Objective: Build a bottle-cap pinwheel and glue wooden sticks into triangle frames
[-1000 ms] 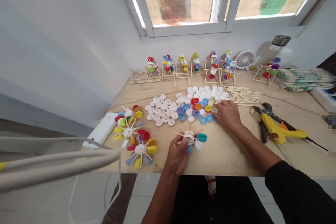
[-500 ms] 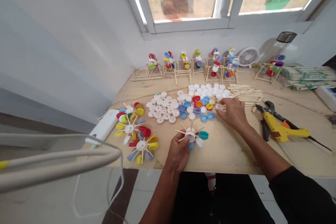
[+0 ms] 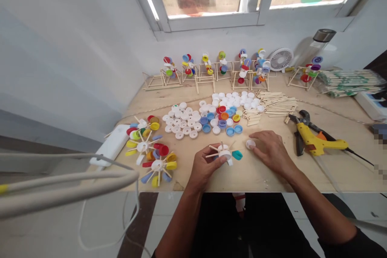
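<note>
Between the thumb and fingers of my left hand is a small wheel, a white cap hub with wooden sticks pointing outward. A teal bottle cap sits on one stick, and a white cap hangs at the lower side. My right hand pinches a white bottle cap just above the table, right of the wheel. Ahead of both hands lie loose blue caps, several red, orange and yellow ones, and a spread of white caps.
Wheels with coloured caps lie at the left beside a white power strip. A yellow glue gun and black pliers rest at the right. Wooden sticks, stick frames with wheels and a small fan stand farther back.
My right hand has drawn the white cap back from the pile, toward me. My left hand has tilted the wheel and shifted slightly right. The camera view has moved a little.
</note>
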`<control>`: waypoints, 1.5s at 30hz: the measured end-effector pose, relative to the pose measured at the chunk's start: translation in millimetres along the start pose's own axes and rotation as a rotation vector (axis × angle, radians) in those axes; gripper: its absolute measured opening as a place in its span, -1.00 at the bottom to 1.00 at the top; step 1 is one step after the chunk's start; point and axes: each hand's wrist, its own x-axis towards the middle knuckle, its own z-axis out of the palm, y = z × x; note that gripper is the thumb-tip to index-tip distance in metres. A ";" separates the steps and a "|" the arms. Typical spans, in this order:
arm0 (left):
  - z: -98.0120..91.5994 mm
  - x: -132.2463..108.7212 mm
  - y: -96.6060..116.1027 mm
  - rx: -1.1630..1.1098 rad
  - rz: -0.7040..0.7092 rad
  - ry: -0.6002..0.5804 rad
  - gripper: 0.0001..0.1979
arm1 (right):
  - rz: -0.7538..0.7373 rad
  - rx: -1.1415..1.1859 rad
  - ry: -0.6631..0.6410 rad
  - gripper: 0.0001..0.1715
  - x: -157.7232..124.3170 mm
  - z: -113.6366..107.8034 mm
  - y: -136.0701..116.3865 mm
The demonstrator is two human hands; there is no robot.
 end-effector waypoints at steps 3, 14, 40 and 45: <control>2.2 -1.8 10.1 0.095 0.016 -0.078 -0.66 | 0.022 0.262 -0.023 -0.70 -0.3 -15.3 -13.2; 6.1 -3.8 19.5 0.153 0.087 -0.277 -0.73 | 0.084 0.612 -0.277 -0.71 -4.6 -10.2 -51.0; -3.0 4.4 -9.3 -0.104 0.033 0.025 -0.66 | 0.256 0.327 0.163 -0.67 -24.4 -44.1 3.0; -4.8 6.0 -14.9 -0.170 0.041 0.041 -0.65 | 0.226 -0.313 0.341 -0.69 -60.6 -86.5 88.4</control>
